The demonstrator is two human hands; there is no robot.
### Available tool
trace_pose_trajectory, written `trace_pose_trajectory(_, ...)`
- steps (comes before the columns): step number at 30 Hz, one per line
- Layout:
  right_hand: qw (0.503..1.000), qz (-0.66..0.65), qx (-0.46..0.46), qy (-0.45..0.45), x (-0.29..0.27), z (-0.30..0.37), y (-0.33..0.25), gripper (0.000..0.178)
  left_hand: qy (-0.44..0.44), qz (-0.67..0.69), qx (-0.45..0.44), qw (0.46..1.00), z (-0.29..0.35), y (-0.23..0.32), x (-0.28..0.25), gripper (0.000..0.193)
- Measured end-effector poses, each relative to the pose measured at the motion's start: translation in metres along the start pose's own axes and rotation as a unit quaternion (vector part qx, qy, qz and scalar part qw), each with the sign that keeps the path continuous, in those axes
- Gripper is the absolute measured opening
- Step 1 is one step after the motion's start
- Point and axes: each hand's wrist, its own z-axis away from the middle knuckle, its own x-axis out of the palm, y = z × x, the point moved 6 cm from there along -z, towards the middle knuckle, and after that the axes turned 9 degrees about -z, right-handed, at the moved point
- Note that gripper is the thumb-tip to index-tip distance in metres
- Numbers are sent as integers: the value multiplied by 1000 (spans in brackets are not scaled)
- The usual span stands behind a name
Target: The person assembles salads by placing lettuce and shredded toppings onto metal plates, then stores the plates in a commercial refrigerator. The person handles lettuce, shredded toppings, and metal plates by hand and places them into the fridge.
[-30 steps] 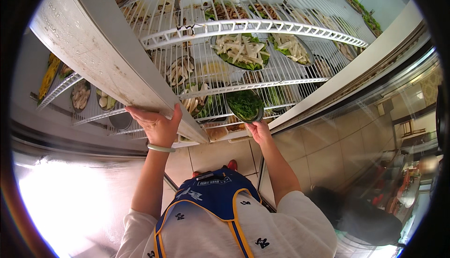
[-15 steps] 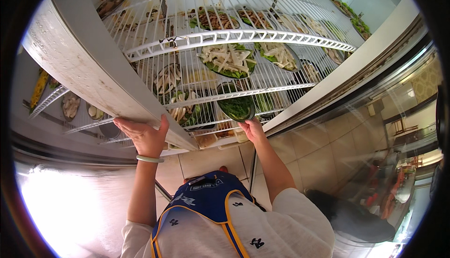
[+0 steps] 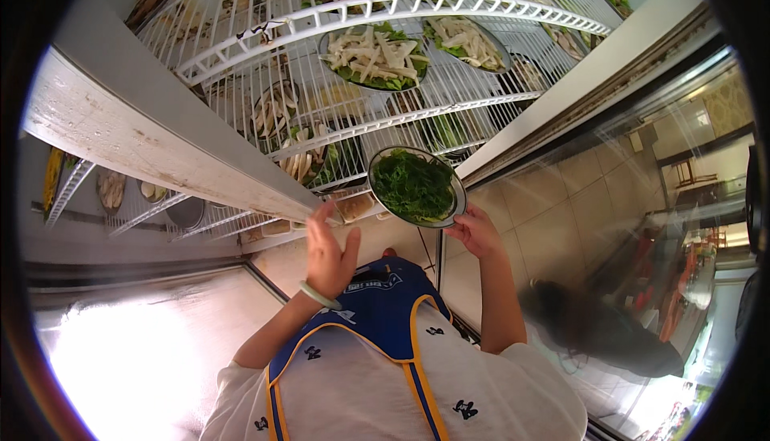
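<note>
My right hand (image 3: 479,231) grips the near right rim of an oval plate of dark green leafy greens (image 3: 413,187). The plate is outside the fridge shelves, in front of the lower one, and tips slightly toward me. My left hand (image 3: 328,252), with a pale bangle (image 3: 321,295) at its wrist, is raised beside the fridge's middle post (image 3: 196,144). Its fingers are stretched and hold nothing; a gap separates it from the plate.
White wire shelves (image 3: 401,110) carry oval plates of pale strips on lettuce (image 3: 377,58) and other food. A glass door (image 3: 577,176) stands at the right. Plates also sit in the left compartment, one with pale pieces (image 3: 111,190). Tiled floor (image 3: 545,192) lies below.
The plate of greens has come off the lower shelf toward me in my right hand. My left hand has left the middle post and moved right, toward the plate.
</note>
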Motion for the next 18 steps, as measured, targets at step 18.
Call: trace_pose_trajectory(18,988,-51,-139,41,66,167,-65,36,-335,496,-185,780,-46,81,65,24)
